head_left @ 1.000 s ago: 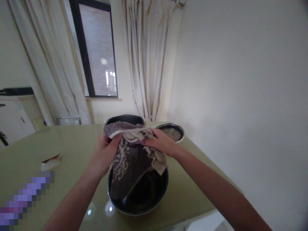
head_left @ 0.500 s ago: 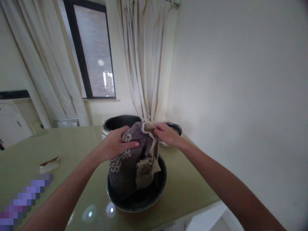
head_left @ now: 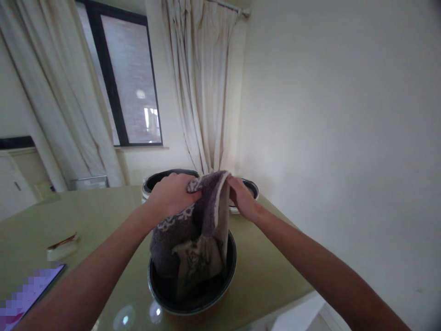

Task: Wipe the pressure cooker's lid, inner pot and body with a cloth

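Between my two hands hangs a purple-grey patterned towel point(head_left: 172, 243) with a pale edge and a beige patch, its lower part down inside a round black pot point(head_left: 227, 276). My left hand point(head_left: 174, 193) is closed on the towel's upper left, back of the hand toward me. On the upper right edge, my right hand point(head_left: 243, 197) pinches the cloth; its fingertips are partly hidden behind it. The pot stands on the table below both hands, its dark inner wall showing around the towel.
Behind my left hand stands a black-lined cooker body point(head_left: 149, 184). A round lid-like part point(head_left: 254, 188) lies behind my right hand. On the green table point(head_left: 113, 207) at left are a small packet point(head_left: 62, 247) and a pixelated purple flat object point(head_left: 34, 292). A plain wall rises at right.
The towel has been turned and pulled more upright, its beige patch now facing me inside the pot. My left hand has moved up and over the cloth; the right has shifted slightly.
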{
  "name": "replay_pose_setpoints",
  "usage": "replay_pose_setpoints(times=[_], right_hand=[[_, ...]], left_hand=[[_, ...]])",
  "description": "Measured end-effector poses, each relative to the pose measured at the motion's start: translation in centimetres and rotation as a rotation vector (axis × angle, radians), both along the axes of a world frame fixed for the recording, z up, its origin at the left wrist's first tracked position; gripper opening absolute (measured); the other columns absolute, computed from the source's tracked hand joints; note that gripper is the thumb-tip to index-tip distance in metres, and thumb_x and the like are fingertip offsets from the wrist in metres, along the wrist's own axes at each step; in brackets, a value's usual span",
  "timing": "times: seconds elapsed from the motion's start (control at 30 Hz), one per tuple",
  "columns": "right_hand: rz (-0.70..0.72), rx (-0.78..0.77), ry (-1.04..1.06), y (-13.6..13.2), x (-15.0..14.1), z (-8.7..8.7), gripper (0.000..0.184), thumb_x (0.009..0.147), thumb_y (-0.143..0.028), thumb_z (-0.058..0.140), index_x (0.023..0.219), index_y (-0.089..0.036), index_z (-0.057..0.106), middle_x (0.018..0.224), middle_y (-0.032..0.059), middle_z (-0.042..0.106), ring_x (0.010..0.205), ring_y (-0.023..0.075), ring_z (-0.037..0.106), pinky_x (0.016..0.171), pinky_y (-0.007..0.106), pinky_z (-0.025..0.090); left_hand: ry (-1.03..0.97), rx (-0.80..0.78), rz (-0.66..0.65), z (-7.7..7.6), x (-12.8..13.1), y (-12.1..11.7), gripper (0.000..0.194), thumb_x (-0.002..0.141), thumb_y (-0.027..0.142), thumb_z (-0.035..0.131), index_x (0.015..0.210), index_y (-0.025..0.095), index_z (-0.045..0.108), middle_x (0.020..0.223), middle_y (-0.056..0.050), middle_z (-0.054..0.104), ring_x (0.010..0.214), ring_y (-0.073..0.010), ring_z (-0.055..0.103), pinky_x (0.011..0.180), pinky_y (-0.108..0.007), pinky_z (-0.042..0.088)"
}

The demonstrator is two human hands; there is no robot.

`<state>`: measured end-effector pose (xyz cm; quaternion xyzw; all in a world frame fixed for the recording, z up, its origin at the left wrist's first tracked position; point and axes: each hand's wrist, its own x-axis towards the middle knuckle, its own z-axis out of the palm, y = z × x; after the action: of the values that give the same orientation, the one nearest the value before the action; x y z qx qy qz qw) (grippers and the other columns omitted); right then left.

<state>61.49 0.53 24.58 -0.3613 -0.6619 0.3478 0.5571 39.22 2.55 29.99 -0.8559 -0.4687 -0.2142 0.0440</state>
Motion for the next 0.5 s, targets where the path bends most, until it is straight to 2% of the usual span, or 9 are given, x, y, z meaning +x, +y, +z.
replay_pose_setpoints(times=[0.07,0.1,0.17,0.23,0.3,0.37,0.43,0.5], right_hand=[[-0.188,0.025,0.064,0.6,0.6,0.0,0.074,0.095,-0.084,0.042,0.09,-0.019,0.076,0.081,0.0046,0.071,0.081,0.022,0.067,0.075,0.032,0.054],[-0.229,0.06,0.029,0.5,0.8,0.1,0.073,0.095,-0.083,0.044,0.089,-0.018,0.077,0.081,0.0048,0.071,0.081,0.0216,0.067,0.075,0.032,0.054],[-0.186,0.141,-0.1,-0.1,0.7,0.5,0.068,0.097,-0.079,0.048,0.095,-0.019,0.079,0.089,0.006,0.074,0.089,0.0219,0.068,0.082,0.032,0.053],[-0.078,0.182,-0.205,-1.0,0.2,0.8,0.062,0.099,-0.073,0.051,0.11,-0.019,0.08,0.103,0.0079,0.077,0.098,0.0225,0.069,0.086,0.033,0.053],[-0.038,0.203,-0.289,-1.7,-0.5,1.0,0.055,0.094,-0.064,0.066,0.125,-0.02,0.076,0.112,0.0091,0.077,0.1,0.0226,0.07,0.085,0.033,0.054],[-0.067,0.246,-0.438,-1.7,-0.8,1.2,0.044,0.086,-0.043,0.079,0.123,-0.02,0.076,0.109,0.0069,0.077,0.093,0.0207,0.069,0.082,0.031,0.054],[-0.12,0.285,-0.565,-1.3,-0.5,1.3,0.03,0.083,-0.025,0.076,0.112,-0.021,0.08,0.096,0.0028,0.078,0.083,0.0178,0.068,0.081,0.031,0.053],[-0.153,0.283,-0.567,-0.9,0.1,1.5,0.026,0.085,-0.02,0.068,0.108,-0.02,0.08,0.091,0.0018,0.078,0.081,0.0171,0.069,0.083,0.031,0.054]], left_hand=[[0.003,-0.019,-0.006,0.4,-0.4,0.0,0.041,0.089,0.063,0.057,0.08,0.028,0.076,0.081,-0.007,0.076,0.078,-0.0275,0.07,0.065,-0.033,0.037],[-0.012,-0.047,-0.028,0.4,-0.5,-0.1,0.043,0.089,0.065,0.057,0.077,0.028,0.076,0.079,-0.006,0.075,0.076,-0.0263,0.069,0.064,-0.032,0.036],[-0.035,-0.104,-0.071,0.5,-0.6,-0.2,0.042,0.089,0.062,0.058,0.072,0.027,0.074,0.073,-0.004,0.072,0.071,-0.0237,0.067,0.062,-0.031,0.035],[-0.02,-0.129,-0.063,0.6,-0.4,-0.4,0.036,0.087,0.053,0.059,0.068,0.026,0.072,0.068,-0.003,0.069,0.067,-0.0217,0.065,0.061,-0.031,0.034],[0.016,-0.115,-0.031,0.7,-0.2,-0.5,0.027,0.084,0.044,0.061,0.066,0.026,0.071,0.067,-0.004,0.068,0.066,-0.0213,0.063,0.061,-0.031,0.033],[0.037,-0.088,-0.02,0.7,-0.2,-0.5,0.024,0.082,0.04,0.061,0.064,0.026,0.07,0.067,-0.004,0.067,0.065,-0.0212,0.062,0.062,-0.031,0.032],[0.033,-0.084,-0.038,0.7,-0.4,-0.3,0.025,0.082,0.042,0.061,0.063,0.026,0.068,0.066,-0.003,0.066,0.064,-0.0206,0.06,0.061,-0.032,0.031],[0.02,-0.11,-0.058,0.7,-0.6,-0.1,0.031,0.083,0.048,0.061,0.062,0.025,0.066,0.064,-0.002,0.065,0.063,-0.0202,0.059,0.059,-0.032,0.03]])
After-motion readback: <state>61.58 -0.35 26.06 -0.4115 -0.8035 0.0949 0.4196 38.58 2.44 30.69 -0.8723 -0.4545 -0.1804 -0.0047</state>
